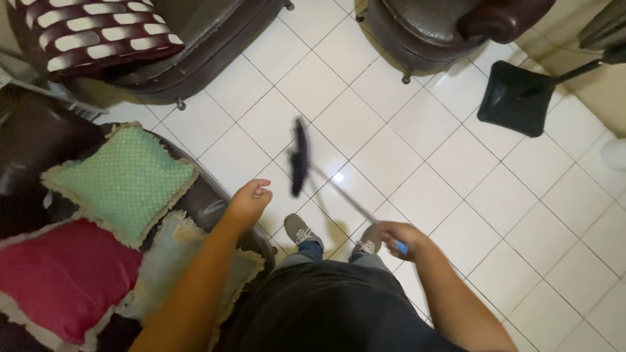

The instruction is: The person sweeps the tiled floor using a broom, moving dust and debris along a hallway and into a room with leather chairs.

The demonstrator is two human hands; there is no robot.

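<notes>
Sweeping was the step in hand, as far as could be judged: a broom (pixel 339 189) was held by the right hand (pixel 399 238), which was closed around the top of the handle, a blue grip end showing just below the fingers. The broom's dark head (pixel 299 156) was blurred, so motion was suggested, though its direction could not be told.

The long axis ran from the right hand up and away to the left, across the white tiled floor (pixel 443 169). The handle pointed forward and leftward from the hand, and the head was carried at the far end, well ahead of the shoes (pixel 302 230) and nearly level with the left hand. The head itself was seen edge-on, its bristle line lying roughly crosswise to the handle. Whether the bristles were touching the tiles could not be told.

The left hand (pixel 248 203) was held empty, with fingers loosely curled and only narrowly parted, near the head but apart from it. Just beside and below that hand lay a dark sofa arm (pixel 208 202) with a green cushion (pixel 124 182), a red cushion (pixel 62 277) and a pale blue cushion (pixel 176 267).

A black dustpan (pixel 515 98) stood well beyond the right hand, up and to the right, close to an armchair (pixel 430 26).

For a further stroke, a firm one-handed hold would seemingly be called for, with the head kept low and flat to the floor.
</notes>
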